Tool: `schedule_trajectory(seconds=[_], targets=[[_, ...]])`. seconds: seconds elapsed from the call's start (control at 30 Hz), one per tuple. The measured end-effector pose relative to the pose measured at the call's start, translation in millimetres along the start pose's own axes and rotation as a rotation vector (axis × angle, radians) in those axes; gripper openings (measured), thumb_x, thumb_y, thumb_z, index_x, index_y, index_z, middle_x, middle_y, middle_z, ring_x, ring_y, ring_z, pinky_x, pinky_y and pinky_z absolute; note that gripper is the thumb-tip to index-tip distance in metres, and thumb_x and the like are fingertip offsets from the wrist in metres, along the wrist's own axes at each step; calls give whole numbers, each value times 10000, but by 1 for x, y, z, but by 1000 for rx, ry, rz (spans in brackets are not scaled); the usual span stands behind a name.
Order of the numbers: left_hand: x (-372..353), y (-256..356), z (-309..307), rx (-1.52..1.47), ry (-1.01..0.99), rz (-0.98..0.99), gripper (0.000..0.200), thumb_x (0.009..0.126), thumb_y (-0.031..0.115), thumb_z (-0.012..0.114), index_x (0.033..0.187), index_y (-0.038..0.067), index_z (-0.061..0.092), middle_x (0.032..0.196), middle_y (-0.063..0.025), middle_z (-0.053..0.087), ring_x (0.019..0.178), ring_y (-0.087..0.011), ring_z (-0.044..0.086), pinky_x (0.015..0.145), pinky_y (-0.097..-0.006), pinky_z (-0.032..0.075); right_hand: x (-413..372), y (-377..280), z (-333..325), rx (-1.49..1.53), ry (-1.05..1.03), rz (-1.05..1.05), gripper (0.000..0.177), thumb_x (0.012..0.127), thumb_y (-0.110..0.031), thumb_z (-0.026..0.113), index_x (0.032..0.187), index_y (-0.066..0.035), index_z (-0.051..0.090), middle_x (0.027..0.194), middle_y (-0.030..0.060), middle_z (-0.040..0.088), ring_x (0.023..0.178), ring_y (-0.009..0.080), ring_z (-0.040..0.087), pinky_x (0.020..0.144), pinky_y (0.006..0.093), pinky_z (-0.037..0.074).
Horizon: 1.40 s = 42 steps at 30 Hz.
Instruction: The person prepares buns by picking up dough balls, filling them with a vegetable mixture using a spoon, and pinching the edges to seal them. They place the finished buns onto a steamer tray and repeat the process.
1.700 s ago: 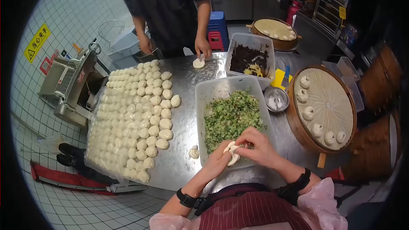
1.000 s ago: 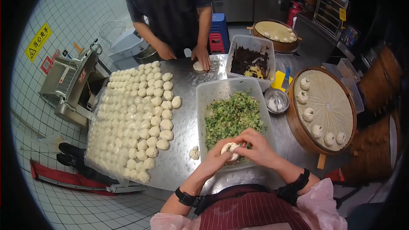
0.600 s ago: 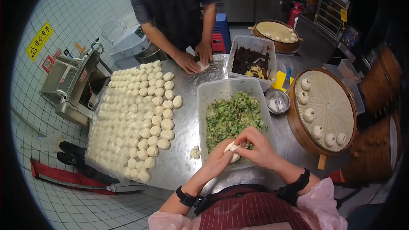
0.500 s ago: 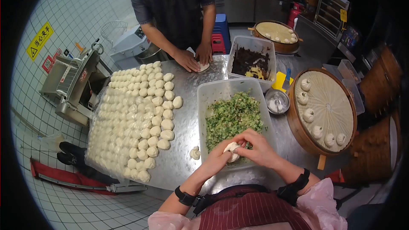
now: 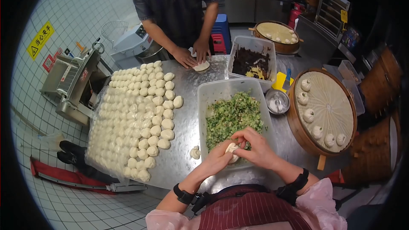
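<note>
My left hand (image 5: 216, 158) cradles a white dough bun (image 5: 233, 148) with its fingers wrapped round the side. The fingers of my right hand (image 5: 252, 147) pinch the pleated edge of the same bun. Both hands are over the near end of a plastic tub (image 5: 202, 102) of chopped green vegetable filling (image 5: 234, 119). A small twisted piece of dough (image 5: 195, 152) lies on the metal table just left of the tub. Further left, many dough balls (image 5: 159, 115) are laid out in rows, some beneath clear plastic film (image 5: 115, 132).
Across the table (image 5: 183, 85), a co-worker's hands (image 5: 191, 57) press a flat dough round (image 5: 201, 66). Behind my tub stands a tub of dark filling (image 5: 251, 61). At right are a metal bowl (image 5: 277, 102) and a bamboo steamer (image 5: 294, 119) holding several pleated buns (image 5: 317, 132).
My fingers have shifted slightly round the bun, which stays over the tub's near end. Across the table, the co-worker's hands have moved a little and the dough round shows more fully.
</note>
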State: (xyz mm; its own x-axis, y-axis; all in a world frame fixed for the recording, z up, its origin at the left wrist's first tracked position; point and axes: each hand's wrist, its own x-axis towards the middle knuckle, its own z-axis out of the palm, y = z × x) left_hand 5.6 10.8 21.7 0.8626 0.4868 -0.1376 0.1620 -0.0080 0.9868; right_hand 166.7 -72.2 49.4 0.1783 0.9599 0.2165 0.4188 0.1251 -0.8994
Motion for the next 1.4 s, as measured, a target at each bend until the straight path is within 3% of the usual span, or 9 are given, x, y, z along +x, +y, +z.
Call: schedule_trajectory(seconds=[0.2, 0.37, 0.43, 0.57, 0.63, 1.0, 1.1, 1.23, 1.4], targets=[[2, 5, -6, -531, 12, -140, 622, 971, 542, 250, 1249, 46, 501, 1129, -83, 576, 1010, -162, 563, 851, -297, 457, -1, 10, -5, 28, -57, 25, 184, 744, -151, 673, 888, -41, 644, 799, 75, 572, 759, 200, 559, 653, 322, 438], [8, -10, -3, -60, 118, -146, 733, 961, 574, 132, 1037, 30, 617, 911, -84, 627, 848, -184, 577, 797, -293, 442, -4, 5, -3, -257, -72, -255, 155, 756, -161, 667, 889, -84, 654, 819, 42, 586, 793, 193, 562, 714, 325, 388], [9, -12, -4, 85, 100, -181, 786, 939, 616, 111, 1002, 13, 610, 847, -140, 626, 848, -234, 575, 811, -338, 425, -2, -3, -2, -190, -71, -150, 147, 755, -163, 667, 883, -90, 653, 822, 37, 588, 802, 188, 563, 726, 326, 379], [15, -1, -7, 17, 74, -186, 752, 949, 600, 137, 1008, 24, 617, 873, -117, 631, 844, -208, 588, 763, -311, 454, -2, 2, -1, -199, -79, -115, 138, 752, -169, 667, 870, -101, 649, 821, 36, 585, 801, 195, 561, 734, 328, 376], [12, 22, -4, -506, 210, -249, 737, 955, 590, 166, 1042, 12, 616, 960, -77, 613, 867, -143, 576, 802, -276, 460, 1, 10, -2, -143, -37, -109, 141, 751, -172, 669, 872, -103, 649, 817, 36, 581, 785, 200, 557, 725, 328, 374], [14, -11, -7, 11, 156, -150, 733, 971, 555, 173, 963, 5, 659, 917, -95, 646, 811, -154, 574, 807, -289, 449, 1, -5, 0, -273, -99, -103, 146, 756, -193, 671, 868, -103, 642, 826, 26, 581, 769, 204, 571, 689, 338, 364], [18, -5, -7, -322, 201, -262, 704, 983, 519, 183, 959, -8, 650, 891, -92, 645, 815, -157, 583, 799, -287, 452, 0, 10, 3, -325, -72, -262, 148, 752, -187, 674, 872, -106, 641, 814, 28, 581, 755, 206, 570, 674, 338, 359], [9, 12, 1, -288, 297, -86, 664, 986, 510, 194, 993, -2, 617, 849, -72, 630, 715, -117, 584, 608, -250, 484, 2, 6, -3, -379, 3, -238, 151, 759, -173, 664, 890, -102, 638, 789, 41, 592, 747, 212, 578, 670, 343, 385], [10, 0, 1, -178, 356, -95, 608, 993, 472, 248, 931, 0, 627, 805, -73, 620, 670, -122, 569, 581, -257, 460, 7, -6, -3, -404, -27, -359, 156, 768, -146, 652, 913, -91, 632, 776, 53, 596, 712, 220, 589, 634, 356, 450]])
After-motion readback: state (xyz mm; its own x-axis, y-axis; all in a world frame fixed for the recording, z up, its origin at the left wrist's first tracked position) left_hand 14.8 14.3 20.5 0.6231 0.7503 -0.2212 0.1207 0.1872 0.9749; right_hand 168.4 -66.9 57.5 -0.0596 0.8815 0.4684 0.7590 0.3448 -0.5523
